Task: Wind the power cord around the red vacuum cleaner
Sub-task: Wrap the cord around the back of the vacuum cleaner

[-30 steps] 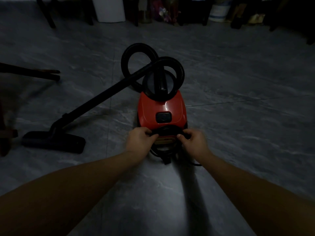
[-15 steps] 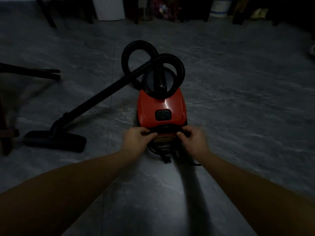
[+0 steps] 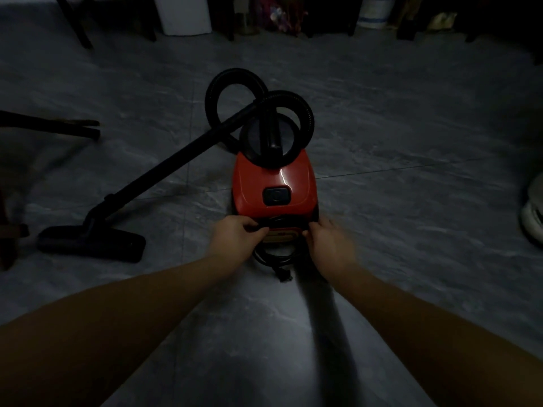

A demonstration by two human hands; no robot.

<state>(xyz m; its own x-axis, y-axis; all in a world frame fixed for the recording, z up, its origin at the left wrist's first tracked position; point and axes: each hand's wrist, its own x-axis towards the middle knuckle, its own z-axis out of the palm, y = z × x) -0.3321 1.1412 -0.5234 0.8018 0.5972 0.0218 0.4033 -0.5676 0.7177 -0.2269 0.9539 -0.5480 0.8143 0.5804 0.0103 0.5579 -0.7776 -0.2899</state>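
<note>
Power cord (image 3: 275, 255) (black loops) pinched by left hand (image 3: 235, 237), right hand (image 3: 329, 242).

Dimly lit room, grey marbled tile floor (image 3: 411, 127). At far edge, tall white bin (image 3: 185, 16). Right of bin, white round bucket with blue band (image 3: 374, 13); left of bin, slanted dark chair leg (image 3: 75, 24).

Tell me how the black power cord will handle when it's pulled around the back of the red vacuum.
Probably floppy: the power cord sags in loose loops below the left hand and right hand. Likely a bit springy, since the loops bulge outward, so they may slip off if released. The plug is loose and may swing.
</note>
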